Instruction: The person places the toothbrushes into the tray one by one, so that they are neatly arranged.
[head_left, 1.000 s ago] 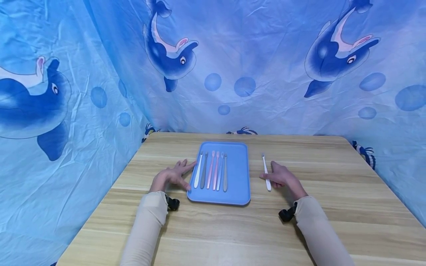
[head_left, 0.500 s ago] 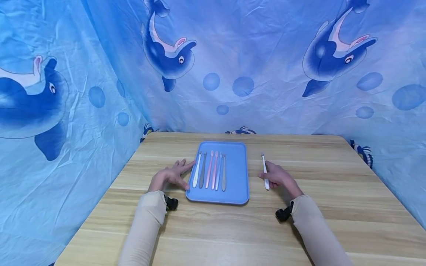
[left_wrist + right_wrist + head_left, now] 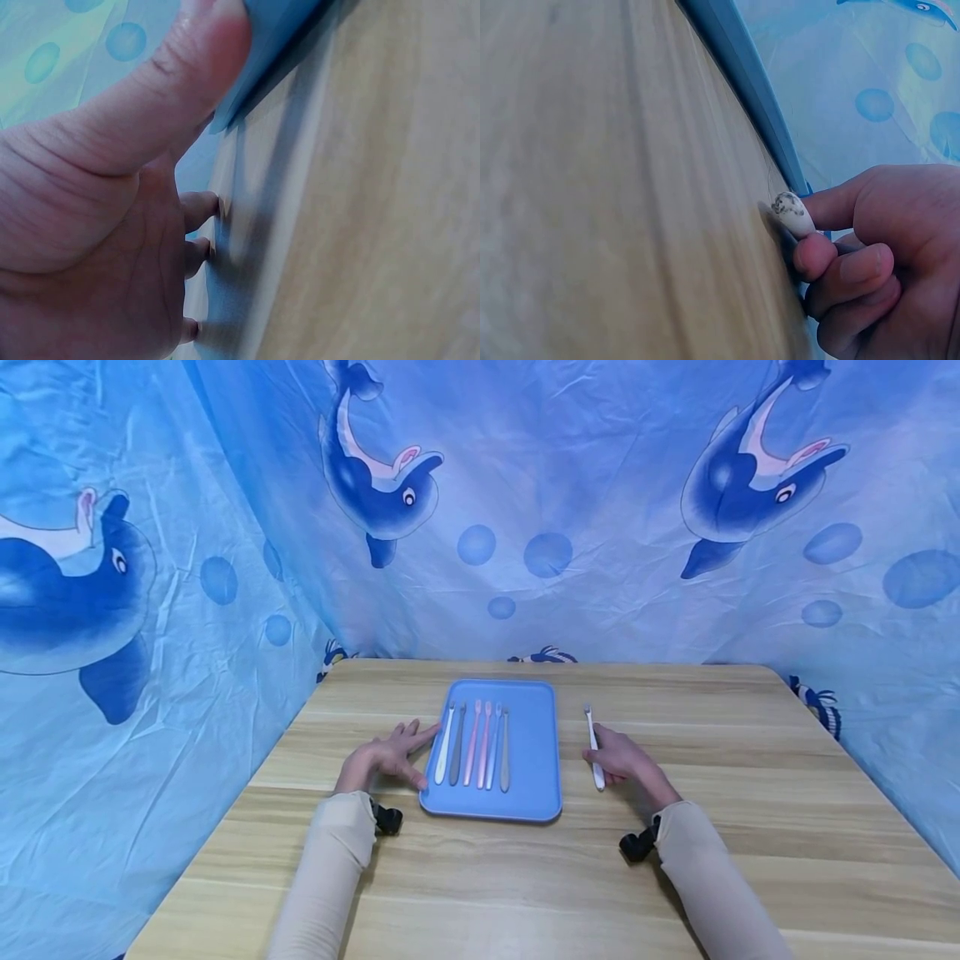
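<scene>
My right hand (image 3: 626,758) pinches a white toothbrush (image 3: 597,777) between thumb and fingers, to the right of the blue tray (image 3: 536,760). In the right wrist view the toothbrush's handle end (image 3: 795,217), speckled dark at the tip, pokes out past the fingers, close over the table. On the tray's left edge rest the spread thumb and index finger of my left hand (image 3: 386,756); the left wrist view has the thumb (image 3: 187,67) against the tray wall. Inside lie several toothbrushes in a row: a white one (image 3: 444,752), grey ones, pink ones (image 3: 472,752) and a bluish one (image 3: 492,756).
The wood-grain table (image 3: 487,885) carries the tray near its far middle. Behind and to the left hangs a blue curtain (image 3: 600,610) printed with dolphins. Each wrist wears a small black camera (image 3: 637,846).
My right hand has closed its fingers round the white toothbrush, and the brush has shifted slightly left with a small turn. The left hand and tray keep their places.
</scene>
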Motion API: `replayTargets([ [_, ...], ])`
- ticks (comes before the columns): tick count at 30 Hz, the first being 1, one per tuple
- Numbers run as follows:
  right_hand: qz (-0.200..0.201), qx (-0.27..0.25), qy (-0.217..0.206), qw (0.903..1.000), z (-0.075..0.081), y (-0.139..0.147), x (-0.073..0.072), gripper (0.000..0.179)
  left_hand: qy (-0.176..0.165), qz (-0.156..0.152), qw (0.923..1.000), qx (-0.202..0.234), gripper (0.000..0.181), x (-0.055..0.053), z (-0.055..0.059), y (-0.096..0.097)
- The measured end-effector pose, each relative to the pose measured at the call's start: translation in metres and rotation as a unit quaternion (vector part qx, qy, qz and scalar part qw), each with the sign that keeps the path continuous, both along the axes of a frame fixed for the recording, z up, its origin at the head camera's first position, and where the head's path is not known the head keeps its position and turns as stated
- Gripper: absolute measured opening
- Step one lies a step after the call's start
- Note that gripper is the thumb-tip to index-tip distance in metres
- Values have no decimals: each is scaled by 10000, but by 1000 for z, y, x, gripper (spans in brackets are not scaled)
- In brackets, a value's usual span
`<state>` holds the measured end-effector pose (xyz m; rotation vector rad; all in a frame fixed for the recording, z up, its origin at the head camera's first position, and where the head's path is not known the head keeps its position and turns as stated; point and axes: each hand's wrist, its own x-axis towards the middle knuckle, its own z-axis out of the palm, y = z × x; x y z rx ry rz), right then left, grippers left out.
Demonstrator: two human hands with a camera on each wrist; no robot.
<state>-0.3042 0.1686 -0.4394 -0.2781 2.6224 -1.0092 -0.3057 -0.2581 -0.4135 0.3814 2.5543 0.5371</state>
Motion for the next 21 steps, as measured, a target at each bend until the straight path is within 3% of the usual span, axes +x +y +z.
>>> replayTargets([
  [12, 44, -131, 260, 9996, -1, 6, -1, 18, -27, 69, 10000, 12, 126, 1, 0, 2],
  [21, 39, -486, 295, 9984, 9, 7, 0, 24, -46, 122, 9999, 60, 127, 1, 1, 2],
])
